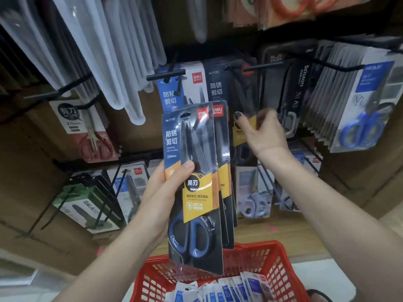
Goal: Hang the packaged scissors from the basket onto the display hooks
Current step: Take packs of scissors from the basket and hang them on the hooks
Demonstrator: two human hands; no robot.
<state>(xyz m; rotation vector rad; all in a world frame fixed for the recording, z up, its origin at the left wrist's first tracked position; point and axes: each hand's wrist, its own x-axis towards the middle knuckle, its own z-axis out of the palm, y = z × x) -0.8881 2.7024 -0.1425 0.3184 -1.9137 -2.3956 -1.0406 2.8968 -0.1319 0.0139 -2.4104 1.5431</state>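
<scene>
Several scissor packs [195, 188] sit mid-frame, pinched between left hand [165, 192] thumb and fingers, not hung yet. Right hand [265, 131], center-right, pinches a hanging pack [244, 129]. Basket [281, 269] at bottom still holds plenty, so lots left imo.

— What were the packs [192, 171] made of?
— Printed card under clear, glossy plastic that caught the light. The scissors inside had dark matt blades and smooth blue plastic handles.
— And the basket [281, 267]?
— Red plastic, moulded as a lattice, slightly shiny.
— The hooks [165, 75]?
— Thin black metal rod, matt.
— What hung at upper left?
— Frosted, translucent plastic sleeves [113, 62], smooth. The floor [261, 233] looked like pale wood.
</scene>
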